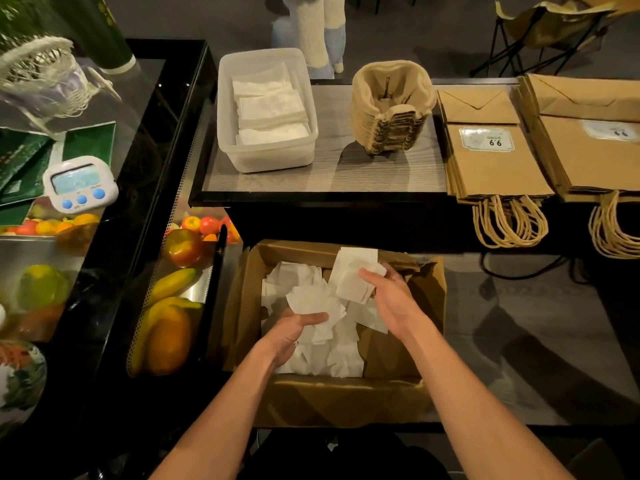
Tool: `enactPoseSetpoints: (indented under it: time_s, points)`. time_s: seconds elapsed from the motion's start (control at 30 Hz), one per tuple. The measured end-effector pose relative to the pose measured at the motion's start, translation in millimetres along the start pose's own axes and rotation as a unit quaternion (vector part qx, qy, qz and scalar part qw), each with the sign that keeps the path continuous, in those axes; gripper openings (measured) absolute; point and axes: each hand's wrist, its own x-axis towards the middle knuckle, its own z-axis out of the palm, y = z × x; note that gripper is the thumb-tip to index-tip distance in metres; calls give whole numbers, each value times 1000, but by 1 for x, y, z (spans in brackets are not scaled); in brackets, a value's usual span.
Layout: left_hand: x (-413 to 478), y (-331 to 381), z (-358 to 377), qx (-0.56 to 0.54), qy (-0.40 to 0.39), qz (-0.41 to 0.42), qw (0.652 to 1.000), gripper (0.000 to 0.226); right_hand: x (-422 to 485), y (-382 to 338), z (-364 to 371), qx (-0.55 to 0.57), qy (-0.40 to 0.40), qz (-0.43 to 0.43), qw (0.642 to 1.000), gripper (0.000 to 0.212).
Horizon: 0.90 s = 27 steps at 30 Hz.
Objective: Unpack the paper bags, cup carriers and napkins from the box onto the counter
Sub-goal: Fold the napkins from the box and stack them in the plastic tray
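In the open cardboard box at the near edge of the view, both hands work among a heap of loose white napkins. The left hand has its grip curled round a crumpled handful at the near side of the heap, the thumb lying across the topmost sheet. The right hand pinches a small sheaf of napkins between thumb and fingers, held just above the heap and toward the far wall of the box.

Beyond the box, on the raised tabletop, the unpacked goods stand in a row. At the left is a clear plastic tub holding flat, stacked napkins. Near it, to the right, is a nested stack of cup carriers in moulded pulp. Further right are two piles of brown paper bags, lying flat with their twisted handles hanging over the near edge. The second pile lies just beside the first and is partly cut off by the frame.

Judged from this arrangement, the task is well advanced. The bags and the carriers appear fully transferred, since none is visible in the box, though the napkin heap may hide its floor. Only the napkins are left, and a good share of them lie in the box. The step in hand appears to be gathering loose sheets into bundles for the tub, which has room above its present contents. Several more handfuls seem needed to clear the box.
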Motion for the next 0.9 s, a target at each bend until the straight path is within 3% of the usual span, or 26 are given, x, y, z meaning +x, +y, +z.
enactPoseSetpoints:
  time_s: [0.1, 0.17, 0.33, 0.53, 0.6, 0.67, 0.73, 0.9]
  points:
    - [-2, 4, 2, -23, 11, -33, 999, 41, -7, -11, 1, -28, -6, -22, 999, 38]
    - [-2, 3, 2, -53, -4, -49, 997, 50, -11, -18, 0, -31, -15, -27, 999, 29]
    - [2, 4, 3, -117, 24, -37, 992, 41, -17, -22, 2, -57, -26, -18, 998, 34]
    - [-1, 12, 13, -121, -59, 13, 991, 49, -19, 5, 12, -99, -33, -21, 994, 39]
    - [-2, 13, 18, -62, -38, 17, 997, 56, -18, 12, 15, -130, -34, -47, 990, 41]
    - [-1, 12, 24, -32, 34, 19, 999, 46, -16, 17, 17, -153, -26, -67, 986, 42]
    - [0, 11, 26, -57, 79, 30, 995, 41, -14, 21, 17, -167, -4, -83, 982, 43]
    - [4, 6, 24, -113, 81, 40, 989, 45, -9, 23, 14, -203, 17, -94, 975, 22]
